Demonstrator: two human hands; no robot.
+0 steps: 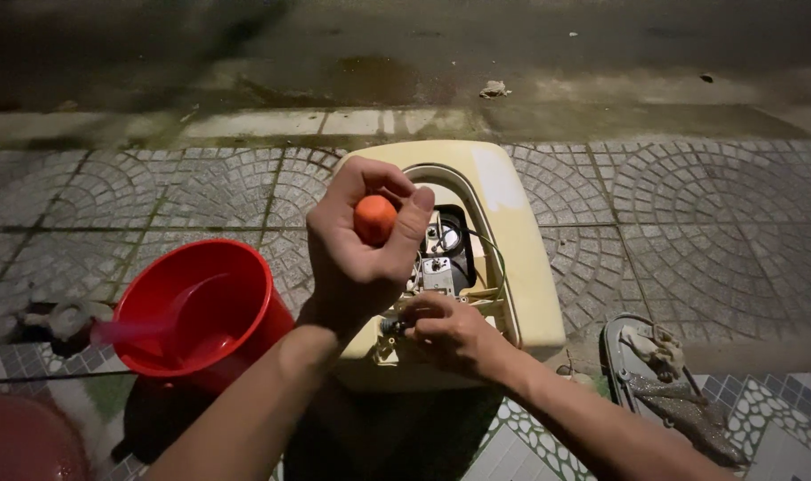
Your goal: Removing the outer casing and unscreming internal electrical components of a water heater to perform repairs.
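Clearly the left hand (pixel 356 245), closed around an orange-handled tool (pixel 374 219) above the cream appliance casing (pixel 503 258), should stay upright and steady while the right hand (pixel 454 334) pinches a small fitting (pixel 393 327) at its lower edge.

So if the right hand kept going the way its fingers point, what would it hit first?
The right hand points left at a small dark fitting on the cream plastic appliance casing, which its fingers seem to touch already. Beyond that, probably the left forearm; depth is unclear.
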